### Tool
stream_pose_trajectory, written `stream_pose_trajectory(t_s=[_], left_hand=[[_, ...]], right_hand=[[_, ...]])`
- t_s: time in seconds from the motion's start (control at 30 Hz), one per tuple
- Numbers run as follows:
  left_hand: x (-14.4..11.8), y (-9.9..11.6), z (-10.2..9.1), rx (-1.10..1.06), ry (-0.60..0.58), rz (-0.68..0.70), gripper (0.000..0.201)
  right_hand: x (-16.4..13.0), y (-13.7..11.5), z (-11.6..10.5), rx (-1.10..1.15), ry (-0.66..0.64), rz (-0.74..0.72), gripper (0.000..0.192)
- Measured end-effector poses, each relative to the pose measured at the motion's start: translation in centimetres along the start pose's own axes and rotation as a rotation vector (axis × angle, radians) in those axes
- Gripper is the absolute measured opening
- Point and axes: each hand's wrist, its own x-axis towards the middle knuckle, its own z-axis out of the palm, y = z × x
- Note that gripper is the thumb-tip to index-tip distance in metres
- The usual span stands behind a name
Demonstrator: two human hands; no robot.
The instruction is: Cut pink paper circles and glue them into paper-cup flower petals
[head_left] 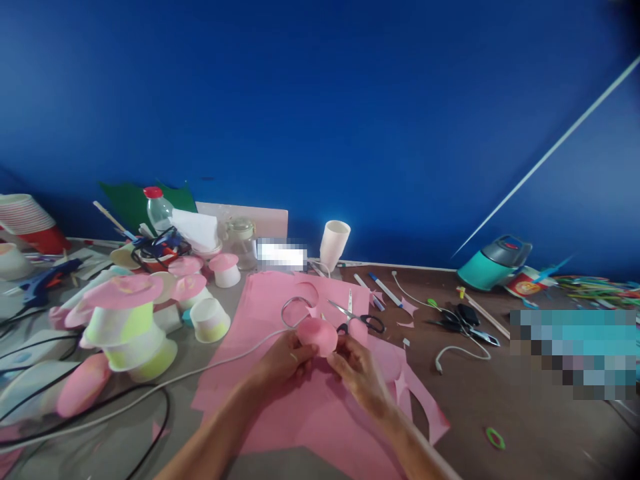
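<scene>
Between my two hands is a round pink paper disc, held over a spread of pink paper sheets. My left hand pinches its lower left edge, and a ring shows on one finger. Thumb and fingers of my right hand close on the disc's right edge. Just beyond the disc lie scissors with dark handles, their blades apart, on the pink sheets. A thin ring-shaped loop sits left of them. Pink offcuts with curved cut edges lie right of my right hand.
At left stand paper cups with pink tops, a blue glue gun and a white cable. Toward the wall are a glass jar and white cups. Markers, more cutting tools and a teal container lie right.
</scene>
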Motion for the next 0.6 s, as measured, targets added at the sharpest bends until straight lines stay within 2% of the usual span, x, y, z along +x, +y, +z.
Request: stream_pose_trajectory(t_s=[0.23,0.27,0.4,0.5,0.6], left_hand=[[0.0,1.2,-0.8,0.029,0.049,0.046,0.035],[0.1,1.2,-1.0,0.053,0.085,0.069,0.035],[0.6,1.1,-2.0,0.120,0.143,0.134,0.029],[0.6,1.0,-2.2,0.121,0.159,0.159,0.037],[0.4,1.2,-1.9,0.120,0.168,0.170,0.031]], right_hand=[[-0.3,-0.5,0.6,-0.220,0.042,-0.113,0.013],[-0.3,-0.6,0.6,-0.249,0.045,-0.149,0.011],[-0.2,-0.4,0.2,-0.399,0.092,-0.318,0.009],[0.0,0.0,-0.1,-0.436,0.157,-0.360,0.010],[0.4,0.7,-0.4,-0.442,0.233,-0.393,0.012]])
